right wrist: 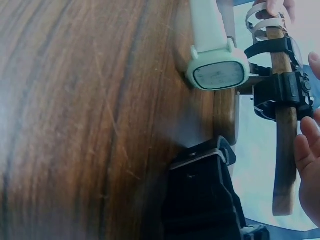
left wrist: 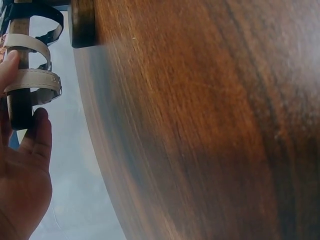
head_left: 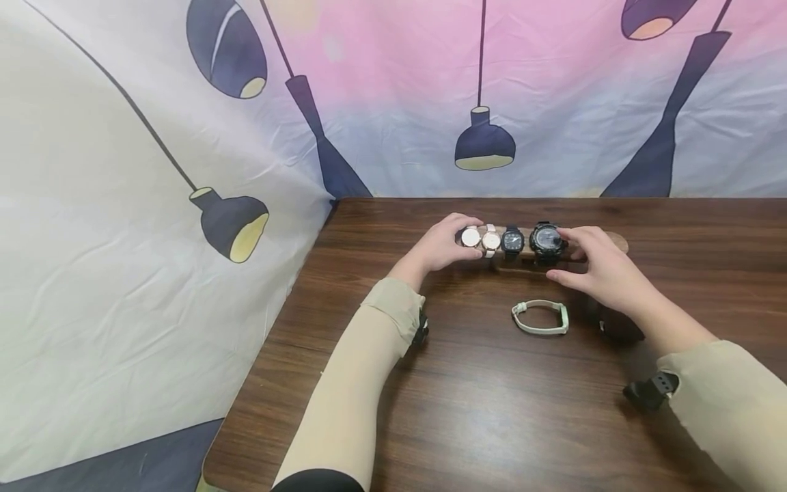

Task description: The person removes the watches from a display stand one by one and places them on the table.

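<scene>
Several watches sit in a row on a wooden watch stand (right wrist: 285, 165). My left hand (head_left: 444, 242) holds the leftmost white-strapped watch (head_left: 470, 237) at the bar's left end, its fingertips close about strap and bar (left wrist: 20, 112). Beside it are another white-strapped watch (head_left: 491, 241) and a black square-faced watch (head_left: 512, 240). At the right, my right hand (head_left: 599, 266) is beside a bulky black watch (head_left: 546, 239), forefinger at its edge and thumb spread apart below. The stand's right part is partly behind that hand.
A pale green watch (head_left: 541, 332) stands on its side on the wooden table (head_left: 492, 410), in front of the stand. Another dark item (head_left: 619, 324) lies under my right forearm. A printed cloth (head_left: 399, 137) hangs behind the table. Black straps circle both sleeves.
</scene>
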The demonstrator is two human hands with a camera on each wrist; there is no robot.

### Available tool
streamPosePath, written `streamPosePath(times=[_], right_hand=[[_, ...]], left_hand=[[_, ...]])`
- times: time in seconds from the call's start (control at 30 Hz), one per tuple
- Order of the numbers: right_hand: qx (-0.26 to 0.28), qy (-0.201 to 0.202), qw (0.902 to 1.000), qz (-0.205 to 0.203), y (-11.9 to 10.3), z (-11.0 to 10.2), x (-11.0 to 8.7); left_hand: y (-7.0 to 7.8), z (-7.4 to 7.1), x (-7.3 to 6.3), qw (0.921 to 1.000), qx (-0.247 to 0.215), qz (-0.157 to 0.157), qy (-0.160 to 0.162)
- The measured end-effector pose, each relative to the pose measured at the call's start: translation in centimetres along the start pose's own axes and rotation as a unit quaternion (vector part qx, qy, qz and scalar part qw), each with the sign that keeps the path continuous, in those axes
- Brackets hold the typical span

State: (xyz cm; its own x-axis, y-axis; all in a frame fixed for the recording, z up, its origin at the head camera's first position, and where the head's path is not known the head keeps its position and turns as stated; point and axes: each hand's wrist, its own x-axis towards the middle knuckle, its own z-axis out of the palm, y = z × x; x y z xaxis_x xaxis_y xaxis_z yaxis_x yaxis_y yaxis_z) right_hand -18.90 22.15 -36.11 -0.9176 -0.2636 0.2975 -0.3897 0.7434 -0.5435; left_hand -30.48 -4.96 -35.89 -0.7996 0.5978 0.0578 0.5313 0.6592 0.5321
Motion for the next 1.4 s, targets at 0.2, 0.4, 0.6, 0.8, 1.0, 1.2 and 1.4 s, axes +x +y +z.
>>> streamPosePath(times=[0.2, 0.4, 0.6, 0.8, 1.0, 1.2, 1.4], right_hand=[[-0.001, 0.028, 0.9996, -0.008, 0.1, 0.4, 0.2], [-0.004, 0.025, 0.9996, -0.011, 0.1, 0.4, 0.6], [-0.014, 0.013, 0.9997, -0.016, -0.1, 0.0, 1.1], [-0.025, -0.005, 0.9994, -0.021, -0.1, -0.4, 1.9], [-0.022, -0.028, 0.9992, -0.016, 0.0, -0.6, 2.5], [-0.03, -0.044, 0.9986, 0.006, -0.1, -0.7, 3.1], [-0.02, -0.056, 0.9982, 0.003, -0.3, -0.7, 3.8]], left_hand=[[0.1, 0.0, 0.0, 1.0, 0.001, 0.007, 0.005], [-0.1, 0.1, 0.1, 1.0, 0.0, 0.008, 0.006], [0.0, 0.1, 0.0, 0.9999, -0.004, 0.009, 0.01], [-0.1, 0.0, 0.0, 0.9999, 0.001, 0.007, 0.007], [-0.1, 0.0, -0.1, 0.9999, -0.004, 0.008, 0.009], [-0.1, 0.0, -0.1, 0.9999, -0.006, 0.011, 0.011], [-0.2, 0.0, -0.1, 0.9999, -0.007, 0.012, 0.005]])
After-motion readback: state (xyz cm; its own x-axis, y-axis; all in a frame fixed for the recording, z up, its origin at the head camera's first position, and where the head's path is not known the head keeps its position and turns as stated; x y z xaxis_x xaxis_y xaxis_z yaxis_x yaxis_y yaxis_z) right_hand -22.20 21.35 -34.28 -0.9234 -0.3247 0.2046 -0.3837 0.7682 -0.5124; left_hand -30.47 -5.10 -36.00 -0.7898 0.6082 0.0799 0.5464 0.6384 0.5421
